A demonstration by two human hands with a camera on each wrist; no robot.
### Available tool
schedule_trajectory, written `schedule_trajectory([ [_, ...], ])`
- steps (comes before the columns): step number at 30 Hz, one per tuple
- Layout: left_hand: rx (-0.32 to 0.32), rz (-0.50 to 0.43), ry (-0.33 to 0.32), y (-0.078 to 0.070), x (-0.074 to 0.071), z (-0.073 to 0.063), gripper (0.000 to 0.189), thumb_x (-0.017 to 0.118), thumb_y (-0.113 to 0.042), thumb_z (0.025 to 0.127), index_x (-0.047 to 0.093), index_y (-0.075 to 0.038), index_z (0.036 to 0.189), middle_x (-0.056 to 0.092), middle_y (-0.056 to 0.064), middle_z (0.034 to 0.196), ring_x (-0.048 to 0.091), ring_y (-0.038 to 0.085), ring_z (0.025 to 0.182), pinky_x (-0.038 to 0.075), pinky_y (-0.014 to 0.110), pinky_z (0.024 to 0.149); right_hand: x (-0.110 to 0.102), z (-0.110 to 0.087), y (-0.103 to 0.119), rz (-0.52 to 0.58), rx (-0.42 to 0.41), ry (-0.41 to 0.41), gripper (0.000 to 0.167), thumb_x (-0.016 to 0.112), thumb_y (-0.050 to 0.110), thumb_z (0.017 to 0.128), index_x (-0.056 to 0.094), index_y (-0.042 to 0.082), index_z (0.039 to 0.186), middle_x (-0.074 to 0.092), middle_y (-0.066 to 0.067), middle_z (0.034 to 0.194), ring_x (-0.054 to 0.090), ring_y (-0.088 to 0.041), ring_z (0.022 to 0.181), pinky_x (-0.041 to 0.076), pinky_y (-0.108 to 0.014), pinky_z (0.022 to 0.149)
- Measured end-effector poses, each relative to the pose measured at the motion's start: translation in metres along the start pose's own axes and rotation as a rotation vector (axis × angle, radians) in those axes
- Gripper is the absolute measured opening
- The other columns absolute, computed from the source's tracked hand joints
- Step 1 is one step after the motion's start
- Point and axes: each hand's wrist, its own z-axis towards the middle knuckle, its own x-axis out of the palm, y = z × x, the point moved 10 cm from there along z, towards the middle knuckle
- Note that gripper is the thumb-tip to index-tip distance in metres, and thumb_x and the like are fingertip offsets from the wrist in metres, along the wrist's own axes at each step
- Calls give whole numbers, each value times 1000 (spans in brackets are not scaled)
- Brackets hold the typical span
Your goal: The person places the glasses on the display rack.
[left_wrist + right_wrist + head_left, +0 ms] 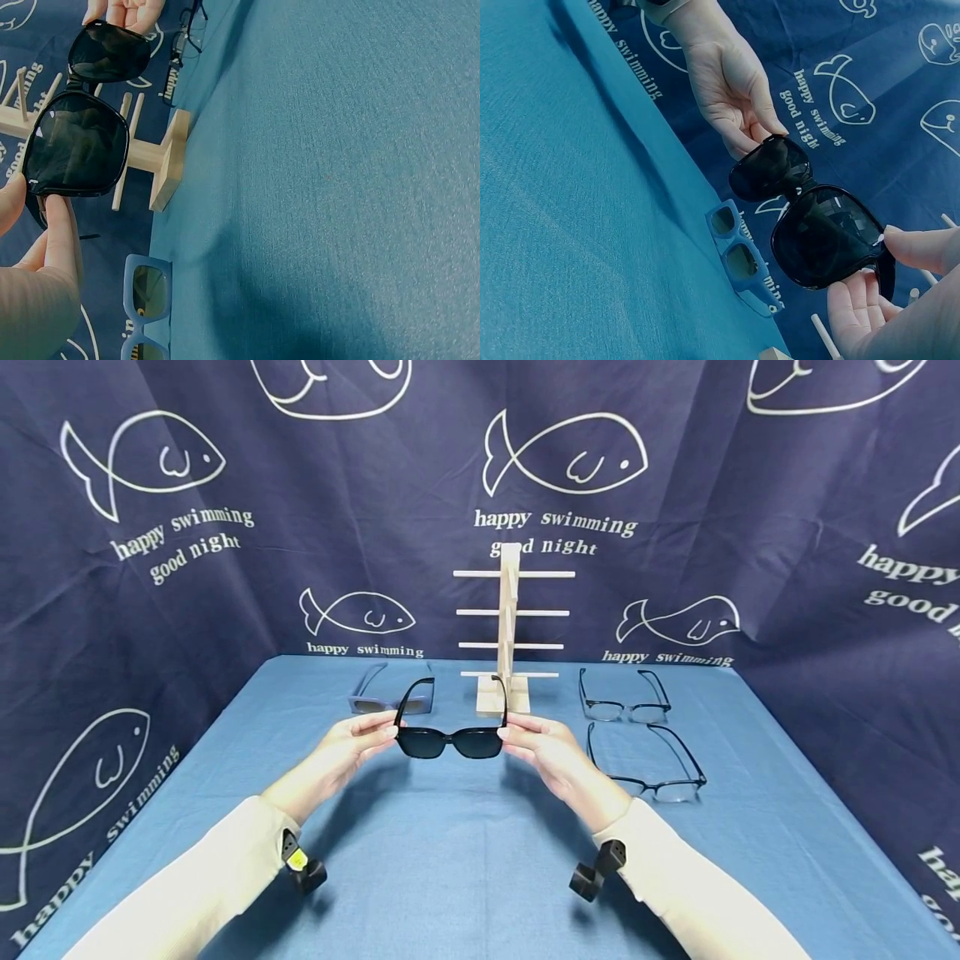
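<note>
Black sunglasses (450, 742) with dark lenses are held up over the table, arms unfolded and pointing away from the person. My left hand (352, 745) pinches them at the left hinge corner, thumb toward me. The right hand (542, 750) pinches the opposite corner the same way. In the left wrist view the sunglasses (79, 142) overlap a wooden display stand (169, 157). Seen from the right wrist, both hands grip the outer ends of the sunglasses (829, 236), with the lenses between them.
Behind the sunglasses stands the wooden rack (510, 610) with several horizontal pegs. Blue-framed sunglasses (367, 704) lie at the back left. Two pairs of clear glasses, the farther glasses (626, 710) and the nearer glasses (678, 789), rest on the right. A fish-printed curtain (375, 527) encloses the blue table (480, 877).
</note>
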Motion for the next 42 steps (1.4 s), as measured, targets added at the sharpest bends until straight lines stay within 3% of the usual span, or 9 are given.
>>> schedule_trajectory([
  [6,-9,15,-5,3,2,0,57,60,-2,94,35,10,144,59,16,133,64,1,103,49,25,103,-5,0,-2,-17,1,-3,52,59,-3,92,41,-11,140,50,-25,135,63,-7,98,51,-32,103],
  [10,-10,18,-8,4,4,1,56,61,-2,94,37,9,143,63,12,128,64,1,103,52,22,99,-9,-1,-4,-18,1,-2,52,60,-1,92,41,-11,140,53,-23,133,63,-8,99,50,-32,104],
  [13,-4,20,-1,4,7,2,56,61,-2,94,37,9,143,66,6,121,64,2,103,50,26,102,-11,-1,-4,-5,0,-9,52,60,-2,92,40,-11,140,57,-20,126,64,-8,97,52,-31,102],
  [17,0,14,0,3,9,4,55,60,-1,94,37,10,142,65,7,122,63,1,103,45,31,107,-13,-1,-1,9,-8,-12,52,58,-4,92,39,-12,140,59,-18,125,65,-7,93,53,-29,100],
  [25,11,9,-3,1,14,8,52,58,2,94,38,11,142,66,5,117,63,2,103,50,24,101,-16,-2,4,-9,-24,-12,52,56,-3,93,38,-12,141,47,-28,139,64,-5,93,51,-29,102],
  [34,8,4,-10,3,19,10,52,57,2,94,38,10,142,67,2,113,64,1,102,49,26,103,-22,-3,6,5,-23,-22,53,60,-1,92,39,-11,140,65,-7,112,65,-5,93,52,-29,101],
  [39,12,11,-11,3,23,10,51,58,1,95,40,10,141,67,1,113,63,2,103,45,32,108,-25,-3,7,14,-30,-23,54,60,-1,92,39,-12,141,65,-7,116,66,-7,96,52,-29,100],
  [42,12,24,-15,2,25,11,50,58,0,95,41,9,141,66,4,118,64,2,102,47,28,106,-27,-2,7,25,-28,-27,55,61,-1,92,39,-12,141,66,-7,115,66,-7,96,53,-27,98],
])
